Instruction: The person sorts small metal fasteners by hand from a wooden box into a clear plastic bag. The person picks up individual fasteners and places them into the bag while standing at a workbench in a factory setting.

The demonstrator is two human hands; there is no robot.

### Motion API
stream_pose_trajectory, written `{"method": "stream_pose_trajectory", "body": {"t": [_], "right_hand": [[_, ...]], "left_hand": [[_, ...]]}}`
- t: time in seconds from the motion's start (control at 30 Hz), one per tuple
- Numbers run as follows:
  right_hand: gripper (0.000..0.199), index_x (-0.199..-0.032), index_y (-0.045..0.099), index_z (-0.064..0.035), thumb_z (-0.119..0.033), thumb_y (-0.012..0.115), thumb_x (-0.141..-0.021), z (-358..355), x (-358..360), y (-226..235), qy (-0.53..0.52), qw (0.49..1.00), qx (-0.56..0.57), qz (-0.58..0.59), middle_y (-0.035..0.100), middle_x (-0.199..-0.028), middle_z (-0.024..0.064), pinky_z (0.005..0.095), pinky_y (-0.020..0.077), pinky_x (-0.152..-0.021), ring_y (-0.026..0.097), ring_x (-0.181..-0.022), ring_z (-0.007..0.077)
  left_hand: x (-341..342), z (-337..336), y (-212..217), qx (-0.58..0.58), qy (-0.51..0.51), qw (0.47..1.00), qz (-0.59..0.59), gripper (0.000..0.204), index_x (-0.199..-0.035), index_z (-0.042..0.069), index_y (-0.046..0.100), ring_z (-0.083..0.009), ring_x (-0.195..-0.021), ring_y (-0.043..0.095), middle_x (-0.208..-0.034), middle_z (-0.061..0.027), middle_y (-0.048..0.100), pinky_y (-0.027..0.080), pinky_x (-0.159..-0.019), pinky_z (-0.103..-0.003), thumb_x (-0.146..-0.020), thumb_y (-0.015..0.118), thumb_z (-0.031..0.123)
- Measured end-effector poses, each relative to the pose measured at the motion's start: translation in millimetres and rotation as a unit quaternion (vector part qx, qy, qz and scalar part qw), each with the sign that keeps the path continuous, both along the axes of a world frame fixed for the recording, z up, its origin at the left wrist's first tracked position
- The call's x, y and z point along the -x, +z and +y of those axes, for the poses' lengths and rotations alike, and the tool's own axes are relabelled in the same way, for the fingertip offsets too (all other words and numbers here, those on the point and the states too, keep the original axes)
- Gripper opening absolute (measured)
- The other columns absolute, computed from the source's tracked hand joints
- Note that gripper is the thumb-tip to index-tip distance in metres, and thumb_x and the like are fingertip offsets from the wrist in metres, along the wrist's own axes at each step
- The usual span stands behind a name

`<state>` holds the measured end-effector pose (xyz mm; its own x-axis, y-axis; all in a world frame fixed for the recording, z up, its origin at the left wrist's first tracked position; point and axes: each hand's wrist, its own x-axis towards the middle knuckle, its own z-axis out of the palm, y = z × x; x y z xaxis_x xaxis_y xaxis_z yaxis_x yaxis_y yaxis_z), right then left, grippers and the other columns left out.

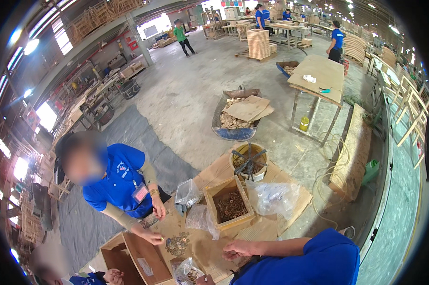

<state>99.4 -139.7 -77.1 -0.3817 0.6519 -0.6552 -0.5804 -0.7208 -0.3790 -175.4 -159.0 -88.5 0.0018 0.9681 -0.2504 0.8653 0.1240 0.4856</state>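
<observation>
My right hand (237,249) hovers over or rests on the cardboard-covered worktop (266,228), its fingers curled; whatever they hold, if anything, is hidden. Only a bit of my left hand (205,280) shows at the lower edge, beside a clear plastic bag (188,270) with brass-coloured hardware; its fingers are mostly cut off. Left of my right hand lie many small round metal pieces (177,244) like washers. A wooden box (247,219) of long dark screws or bolts stands beyond. Across the worktop, a co-worker's hand (152,237) pinches a small yellowish piece.
A bucket (259,175) of hardware with dark bars across it and clear bags (275,197) sit by the box. An open wooden case (155,259) lies at lower left, near another person's hand (113,276). Beyond are a scrap-filled barrow (238,132) and a table (326,71).
</observation>
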Motion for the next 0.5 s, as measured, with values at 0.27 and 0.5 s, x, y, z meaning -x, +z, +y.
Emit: {"method": "stream_pose_trajectory", "body": {"t": [0.27, 0.5], "right_hand": [[0.023, -0.106, 0.06, -0.0025, -0.024, 0.059, -0.096, -6.3, -1.8, -6.4, 0.004, 0.999, -0.028, 0.017, 0.066, -0.102, 0.0085, 0.0313, 0.0563, -0.083, 0.065, -0.094, 0.0181], [0.026, -0.11, 0.056, -0.0016, -0.022, 0.061, -0.095, -11.2, -6.0, -7.7, -0.014, 0.999, -0.02, 0.034, 0.065, -0.104, 0.0098, 0.0314, 0.0565, -0.085, 0.065, -0.096, 0.0182]], "left_hand": [[0.5, 18.2, -3.8, -0.028, 0.009, 0.997, 0.071, 0.034, -0.099, 0.004, 0.072, -0.0397, -0.092, 0.065, -0.1, -0.0221, 0.068, 0.051, -0.081, -0.047, -0.087, 0.061, 0.034], [6.6, 34.1, -24.6, -0.023, -0.024, 0.993, 0.117, 0.033, -0.097, 0.004, 0.072, -0.0394, -0.09, 0.065, -0.098, -0.0212, 0.069, 0.051, -0.079, -0.048, -0.087, 0.062, 0.034]]}}
